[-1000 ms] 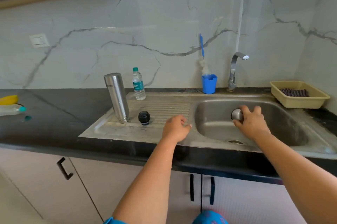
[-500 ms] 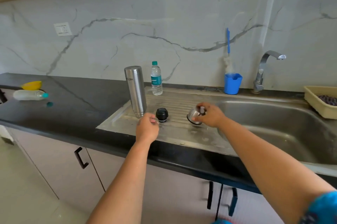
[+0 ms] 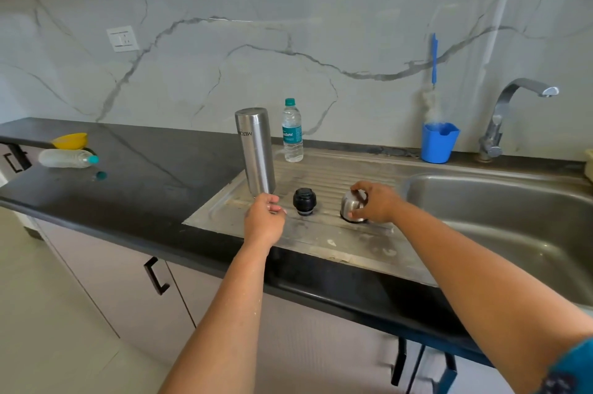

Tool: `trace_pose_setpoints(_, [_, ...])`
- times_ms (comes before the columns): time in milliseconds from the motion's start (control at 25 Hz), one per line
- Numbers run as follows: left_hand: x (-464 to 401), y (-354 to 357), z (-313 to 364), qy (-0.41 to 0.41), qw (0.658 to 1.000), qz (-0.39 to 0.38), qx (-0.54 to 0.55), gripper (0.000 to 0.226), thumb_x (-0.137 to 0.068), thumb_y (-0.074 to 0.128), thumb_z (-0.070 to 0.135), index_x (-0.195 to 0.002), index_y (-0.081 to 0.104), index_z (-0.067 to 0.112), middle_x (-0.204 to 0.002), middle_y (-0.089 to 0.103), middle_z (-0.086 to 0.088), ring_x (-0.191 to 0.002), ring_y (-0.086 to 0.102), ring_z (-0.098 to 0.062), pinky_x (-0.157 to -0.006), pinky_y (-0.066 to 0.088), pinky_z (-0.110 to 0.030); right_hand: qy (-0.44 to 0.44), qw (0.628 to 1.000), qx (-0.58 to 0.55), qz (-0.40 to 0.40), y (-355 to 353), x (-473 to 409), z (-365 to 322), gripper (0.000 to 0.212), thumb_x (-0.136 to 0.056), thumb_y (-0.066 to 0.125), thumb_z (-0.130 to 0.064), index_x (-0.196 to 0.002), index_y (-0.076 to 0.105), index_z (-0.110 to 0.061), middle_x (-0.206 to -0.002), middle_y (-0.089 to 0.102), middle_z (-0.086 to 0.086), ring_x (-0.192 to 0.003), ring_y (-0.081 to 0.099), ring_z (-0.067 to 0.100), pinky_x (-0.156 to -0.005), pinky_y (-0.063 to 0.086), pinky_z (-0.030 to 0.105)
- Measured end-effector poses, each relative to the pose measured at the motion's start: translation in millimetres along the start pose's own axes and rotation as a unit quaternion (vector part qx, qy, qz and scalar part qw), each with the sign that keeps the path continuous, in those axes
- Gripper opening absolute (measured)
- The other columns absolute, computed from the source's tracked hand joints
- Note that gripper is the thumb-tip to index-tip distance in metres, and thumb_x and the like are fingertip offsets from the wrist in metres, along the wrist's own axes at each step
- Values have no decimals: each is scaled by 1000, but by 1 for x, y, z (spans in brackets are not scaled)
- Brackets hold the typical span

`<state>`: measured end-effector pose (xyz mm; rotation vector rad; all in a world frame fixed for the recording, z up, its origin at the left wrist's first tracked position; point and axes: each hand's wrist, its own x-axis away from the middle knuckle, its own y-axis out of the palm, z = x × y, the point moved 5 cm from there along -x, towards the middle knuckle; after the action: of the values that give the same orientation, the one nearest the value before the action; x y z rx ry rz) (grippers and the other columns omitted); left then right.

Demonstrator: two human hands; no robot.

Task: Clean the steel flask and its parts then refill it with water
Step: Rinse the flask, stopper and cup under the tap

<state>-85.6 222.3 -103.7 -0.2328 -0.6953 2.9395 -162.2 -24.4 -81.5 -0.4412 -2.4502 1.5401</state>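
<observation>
The right hand (image 3: 373, 202) holds the steel cap (image 3: 352, 206) on the drainboard (image 3: 324, 234); the left hand (image 3: 264, 220), fingers curled, touches the upside-down flask (image 3: 255, 151); a bump might tip it.

The flask (image 3: 255, 152) stands just behind the left hand (image 3: 264, 222); the stopper (image 3: 304, 201) sits between it and the right hand (image 3: 375, 202), which rests on the cap (image 3: 351, 208).
</observation>
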Motion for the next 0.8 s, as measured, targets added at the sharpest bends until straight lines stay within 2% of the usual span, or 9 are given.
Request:
trace_pose_setpoints(160, [2,0,-2,-10,999,-11,29,26,-93,65,12,-116,58,20,-97,64,1,-86,58,-7,-74,44,-17,16,1000,2,-3,-2,4,-4,93,-78,74,-46,-152,20,-29,-147,36,13,-132,41,34,-107,38,42])
trace_pose_setpoints(240, [2,-9,-3,-23,999,-3,44,25,-92,66,16,-115,57,20,-94,62,3,-86,57,-7,-74,44,-20,11,999,-26,47,-11,3,-16,81,-86,67,-45,-151,21,-26,-149,30,15,-135,36,35,-110,34,43])
trace_pose_setpoints(320, [-4,-24,-4,-44,996,16,77,24,-94,64,19,-117,56,19,-97,60,6,-86,56,-7,-72,43,-21,-18,992,-98,73,-15,-3,-37,58,-94,59,-34,-145,35,-22,-148,36,9,-133,41,28,-109,34,38])
trace_pose_setpoints(360, [-9,-33,-2,-60,992,28,104,24,-96,62,21,-119,56,19,-102,61,6,-91,56,-9,-76,45,-23,-26,985,-153,70,-15,-8,-50,49,-96,56,-29,-142,41,-21,-146,41,6,-130,44,24,-108,35,35])
trace_pose_setpoints(480, [-41,-61,12,-85,971,42,220,33,-99,55,20,-133,53,21,-128,58,-1,-111,58,-18,-101,48,-37,-40,948,-315,12,-9,-33,-100,42,-98,49,-11,-140,47,-18,-141,50,1,-126,48,18,-109,37,35])
trace_pose_setpoints(600, [-63,-75,36,-85,963,8,257,47,-103,46,12,-147,38,26,-131,54,-3,-97,58,-13,-99,51,-36,-31,871,-482,-89,3,-53,-145,51,-95,44,5,-143,41,-13,-141,48,4,-123,50,18,-104,43,33])
trace_pose_setpoints(680, [-67,-74,44,-95,965,-32,244,52,-104,42,11,-151,31,31,-114,56,3,-87,56,-12,-92,52,-36,-24,854,-505,-124,8,-57,-162,57,-94,39,10,-146,37,-13,-141,46,5,-120,51,20,-99,46,32])
trace_pose_setpoints(720, [-67,-72,47,-96,966,-56,235,52,-105,41,13,-151,31,32,-113,56,5,-91,57,-13,-93,51,-38,-26,855,-500,-135,11,-61,-167,58,-94,37,11,-146,36,-14,-140,46,4,-118,52,20,-98,47,32])
trace_pose_setpoints(800, [-69,-69,48,-86,967,-85,224,45,-106,41,20,-150,34,31,-130,56,5,-103,59,-18,-101,48,-43,-29,852,-502,-144,16,-66,-172,59,-93,34,13,-145,38,-15,-137,49,3,-116,53,21,-99,47,33])
